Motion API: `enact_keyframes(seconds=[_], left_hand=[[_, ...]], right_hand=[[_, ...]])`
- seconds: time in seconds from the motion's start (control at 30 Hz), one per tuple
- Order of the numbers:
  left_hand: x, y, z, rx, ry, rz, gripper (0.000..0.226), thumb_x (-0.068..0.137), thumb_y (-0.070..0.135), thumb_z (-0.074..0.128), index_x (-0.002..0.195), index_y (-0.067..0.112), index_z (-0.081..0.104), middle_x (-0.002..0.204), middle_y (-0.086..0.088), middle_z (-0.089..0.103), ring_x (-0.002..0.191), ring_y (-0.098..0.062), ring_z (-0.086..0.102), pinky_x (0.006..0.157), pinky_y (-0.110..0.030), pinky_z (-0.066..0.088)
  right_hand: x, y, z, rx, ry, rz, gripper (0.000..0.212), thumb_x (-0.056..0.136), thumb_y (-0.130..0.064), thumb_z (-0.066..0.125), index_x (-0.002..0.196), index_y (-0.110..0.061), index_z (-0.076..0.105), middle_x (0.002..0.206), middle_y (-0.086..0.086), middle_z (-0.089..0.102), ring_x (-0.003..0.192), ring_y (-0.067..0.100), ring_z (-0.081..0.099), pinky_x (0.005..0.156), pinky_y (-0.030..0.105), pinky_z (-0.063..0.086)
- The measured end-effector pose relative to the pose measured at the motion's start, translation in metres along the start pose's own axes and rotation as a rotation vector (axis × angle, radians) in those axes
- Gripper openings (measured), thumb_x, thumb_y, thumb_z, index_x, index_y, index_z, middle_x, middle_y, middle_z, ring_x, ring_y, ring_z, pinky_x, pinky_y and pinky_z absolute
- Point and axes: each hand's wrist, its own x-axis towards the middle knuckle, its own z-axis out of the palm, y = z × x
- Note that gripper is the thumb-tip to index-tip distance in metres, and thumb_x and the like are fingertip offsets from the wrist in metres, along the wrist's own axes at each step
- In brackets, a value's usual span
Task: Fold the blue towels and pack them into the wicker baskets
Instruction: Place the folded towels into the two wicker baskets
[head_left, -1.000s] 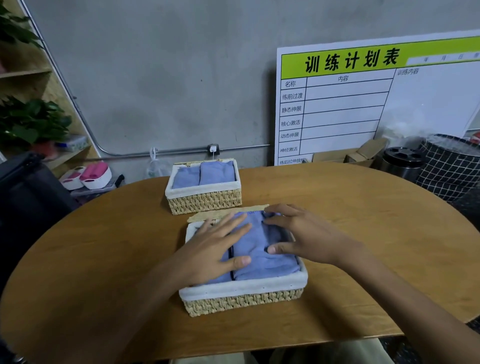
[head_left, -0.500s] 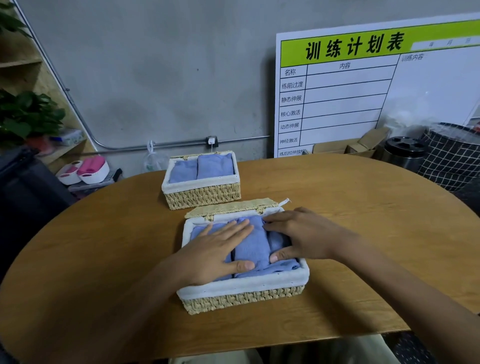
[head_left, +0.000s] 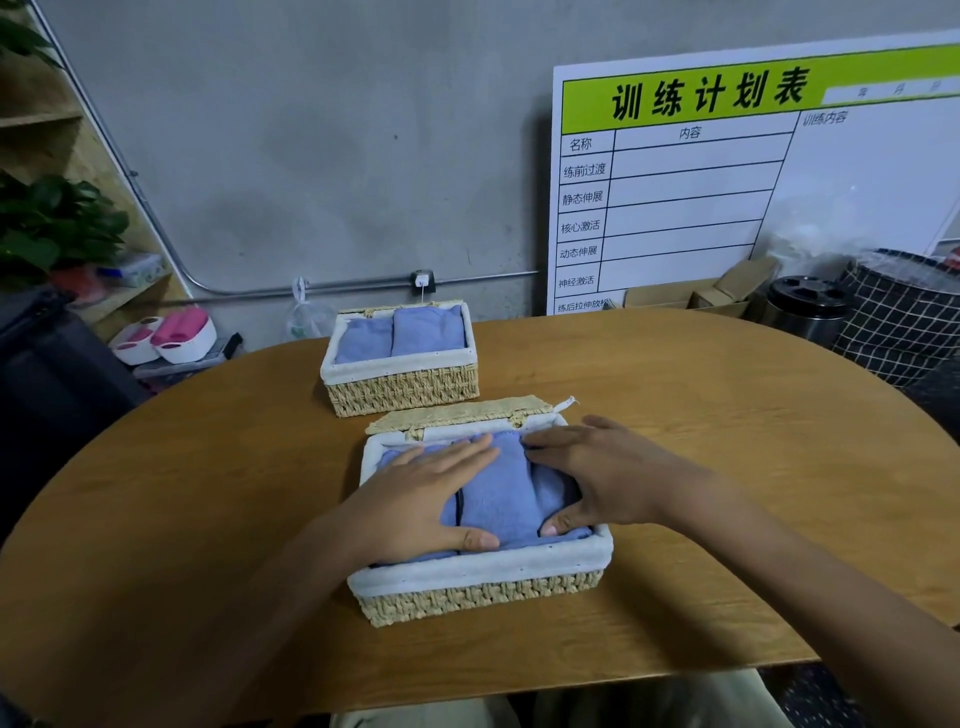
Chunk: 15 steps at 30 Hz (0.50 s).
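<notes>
Round wooden tabletop (head_left: 675, 467) carries my near wicker basket with its white liner (head_left: 483, 571). My left hand (head_left: 415, 499) still presses flat on the folded blue towels (head_left: 498, 499); my right hand (head_left: 608, 473) has slid inward, tucking them. Behind, the far wicker basket (head_left: 400, 374) sits packed.

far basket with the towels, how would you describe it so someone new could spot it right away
On the wooden table, look toward the grey wall: the far wicker basket sits just behind the near wicker basket. It holds two folded blue towels side by side, and unlike the near one, no hand touches it.
</notes>
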Motion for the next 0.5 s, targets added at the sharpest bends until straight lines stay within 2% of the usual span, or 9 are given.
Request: enact_keyframes(seconds=[0.13,0.27,0.4,0.5], left_hand=[[-0.001,0.001,-0.005,-0.117,-0.012,-0.010,0.097,0.084,0.077,0.052,0.157,0.045,-0.002,0.159,0.033,-0.017,0.143,0.012,-0.010,0.126,-0.039,-0.001],[-0.003,0.002,-0.017,-0.158,-0.032,-0.010,0.099,0.082,0.072,0.060,0.158,0.044,0.002,0.154,0.037,-0.014,0.138,0.014,-0.004,0.125,-0.036,0.003],[-0.003,0.000,-0.009,-0.082,-0.030,-0.003,0.100,0.081,0.079,0.054,0.157,0.046,-0.004,0.156,0.036,-0.020,0.141,0.013,-0.010,0.124,-0.035,-0.001],[-0.001,-0.002,-0.002,-0.022,-0.021,-0.001,0.100,0.082,0.082,0.049,0.157,0.045,-0.008,0.157,0.034,-0.023,0.143,0.011,-0.016,0.124,-0.037,-0.005]], right_hand=[[-0.002,0.004,-0.001,0.054,0.046,-0.041,0.084,0.079,-0.075,0.059,0.145,-0.025,0.047,0.159,-0.009,0.034,0.142,0.011,0.034,0.113,0.035,0.026],[-0.004,0.008,-0.009,0.062,0.028,-0.070,0.075,0.079,-0.071,0.064,0.135,-0.023,0.054,0.150,-0.012,0.042,0.126,0.011,0.044,0.096,0.026,0.029],[0.001,-0.001,-0.008,-0.057,0.017,-0.043,0.078,0.079,-0.065,0.068,0.143,-0.024,0.048,0.158,-0.009,0.033,0.133,0.013,0.039,0.105,0.030,0.026],[0.004,-0.010,-0.005,-0.131,0.010,-0.015,0.079,0.080,-0.062,0.068,0.145,-0.022,0.046,0.158,-0.005,0.033,0.130,0.016,0.042,0.107,0.032,0.027]])
